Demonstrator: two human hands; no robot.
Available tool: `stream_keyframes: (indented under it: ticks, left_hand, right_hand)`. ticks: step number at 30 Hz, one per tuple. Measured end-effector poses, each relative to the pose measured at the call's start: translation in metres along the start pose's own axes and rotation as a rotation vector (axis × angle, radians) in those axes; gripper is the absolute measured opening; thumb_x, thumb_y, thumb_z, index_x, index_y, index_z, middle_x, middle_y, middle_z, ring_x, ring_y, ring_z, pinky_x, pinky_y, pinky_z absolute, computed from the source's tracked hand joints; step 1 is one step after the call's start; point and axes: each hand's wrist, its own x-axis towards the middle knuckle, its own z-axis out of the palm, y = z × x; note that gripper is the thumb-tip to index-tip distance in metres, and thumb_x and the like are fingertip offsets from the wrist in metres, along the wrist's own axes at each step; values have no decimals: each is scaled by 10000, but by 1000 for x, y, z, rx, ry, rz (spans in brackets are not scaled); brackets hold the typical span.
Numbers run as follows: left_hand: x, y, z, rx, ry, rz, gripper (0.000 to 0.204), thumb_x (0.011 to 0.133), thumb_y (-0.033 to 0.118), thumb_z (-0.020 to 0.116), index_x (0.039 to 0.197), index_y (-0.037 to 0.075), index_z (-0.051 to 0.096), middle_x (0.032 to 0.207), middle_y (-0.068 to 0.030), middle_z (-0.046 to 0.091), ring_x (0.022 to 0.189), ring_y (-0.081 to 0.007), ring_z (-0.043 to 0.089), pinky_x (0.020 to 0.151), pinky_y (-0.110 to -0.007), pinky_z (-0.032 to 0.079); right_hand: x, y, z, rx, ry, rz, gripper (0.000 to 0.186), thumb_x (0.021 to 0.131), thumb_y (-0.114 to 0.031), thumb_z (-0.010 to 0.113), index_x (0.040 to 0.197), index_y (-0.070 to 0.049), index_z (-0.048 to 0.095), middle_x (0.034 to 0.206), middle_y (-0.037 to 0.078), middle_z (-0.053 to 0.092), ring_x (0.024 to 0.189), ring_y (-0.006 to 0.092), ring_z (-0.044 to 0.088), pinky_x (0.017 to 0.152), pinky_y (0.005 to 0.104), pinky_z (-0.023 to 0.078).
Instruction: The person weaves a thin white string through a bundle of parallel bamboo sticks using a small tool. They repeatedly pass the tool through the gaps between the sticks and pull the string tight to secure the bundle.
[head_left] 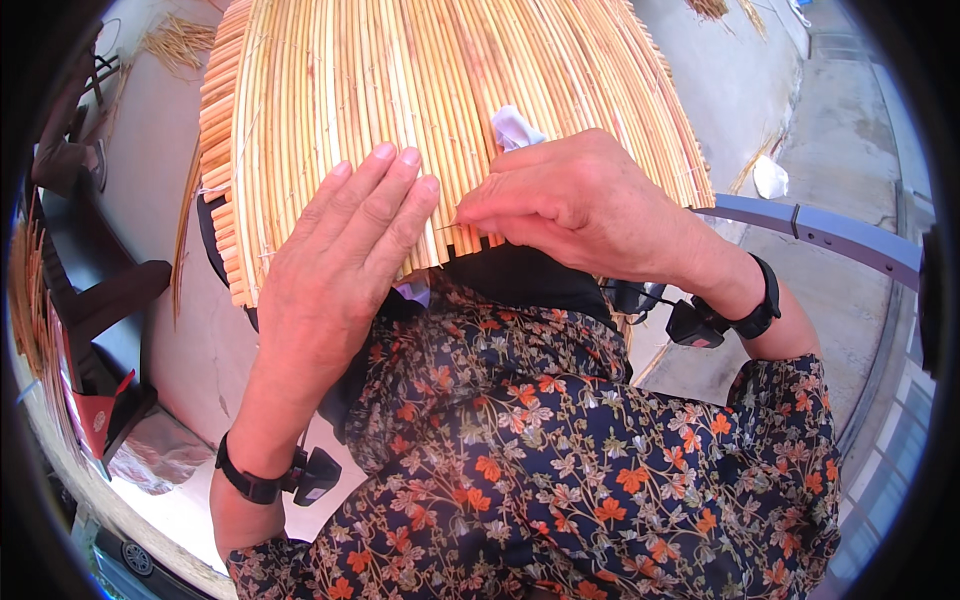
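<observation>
A mat of pale yellow reeds [430, 80], laid side by side, spreads in front of me, its near edge over my lap. My left hand [345, 245] lies flat on the reeds near that edge, fingers stretched out and holding nothing. Close by on the right, my right hand [580, 200] is closed in a pinch at the mat's near edge. A thin sliver shows at its fingertips, too small to name. Beyond the right hand, a crumpled whitish-lilac scrap [515, 130] lies on the reeds.
Loose straw [178, 42] lies on the floor at the far left. A dark chair [120, 290] stands at the left, with a person's foot [97, 165] behind it. At the right are a curved grey-purple bar [840, 225] and a white scrap [770, 178].
</observation>
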Motion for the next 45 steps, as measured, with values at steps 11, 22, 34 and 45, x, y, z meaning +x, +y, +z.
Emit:
stream_keyframes:
  ticks: [11, 22, 34, 45]
  left_hand:
    - [0, -1, -1, -7, -18, -2, 492, 869, 37, 559, 1359, 42, 598, 1411, -125, 591, 1346, -290, 542, 1138, -440, 425]
    - [1, 1, -4, -58, -35, -33, 441, 914, 35, 536, 1348, 45, 613, 1423, -129, 587, 1362, -308, 528, 1159, -452, 398]
    - [-1, -1, 0, -12, -41, -3, 502, 886, 42, 538, 1386, 47, 584, 1441, -122, 571, 1367, -286, 524, 1157, -438, 400]
    - [-2, 2, -2, 0, -59, -13, 492, 875, 54, 558, 1365, 5, 586, 1457, -122, 556, 1381, -282, 508, 1169, -439, 389]
  right_hand:
    - [9, -8, -14, -62, -152, 21, 94, 851, -157, 631, 816, -83, 676, 744, 145, 649, 734, 381, 654, 649, 477, 506]
    - [12, -7, -15, -90, -200, 9, 97, 824, -158, 645, 790, -73, 679, 723, 167, 645, 720, 397, 657, 639, 489, 507]
    - [36, -17, -27, -253, -364, -120, 124, 775, -92, 680, 811, -10, 595, 796, 158, 628, 757, 372, 651, 642, 442, 502]
    - [42, -28, -22, -108, -303, -217, 143, 793, -93, 612, 781, 47, 585, 786, 225, 627, 809, 407, 672, 669, 436, 539]
